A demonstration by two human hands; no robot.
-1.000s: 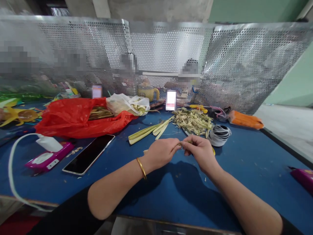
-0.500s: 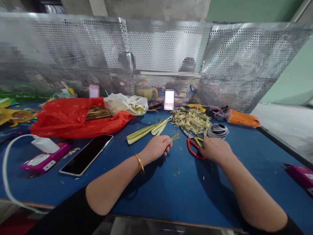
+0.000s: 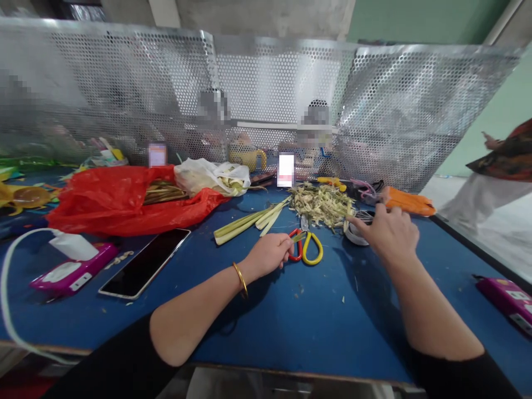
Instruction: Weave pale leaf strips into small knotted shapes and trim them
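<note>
My left hand (image 3: 272, 252), with a gold bangle at the wrist, is closed on a small green stalk piece (image 3: 299, 236) that pokes out past the fingertips. Just beyond it lie scissors (image 3: 315, 256) with one red and one yellow handle. My right hand (image 3: 390, 233) has its fingers spread over a coil of grey wire (image 3: 357, 230), which it partly hides. A heap of shredded plant strips (image 3: 322, 205) lies left of the coil. Pale green stalks (image 3: 239, 223) rest beyond my left hand.
On the blue table (image 3: 266, 321) lie a red bag (image 3: 108, 202), a white bag (image 3: 208, 174), a dark phone (image 3: 145, 266), a purple power strip (image 3: 78, 274) with a white cable, and an orange packet (image 3: 409, 202). A person (image 3: 507, 155) stands at the far right.
My right hand has let go of the scissors and moved right to the wire coil, its fingers opening. The scissors now lie nearer my left hand. A person has appeared at the right.
</note>
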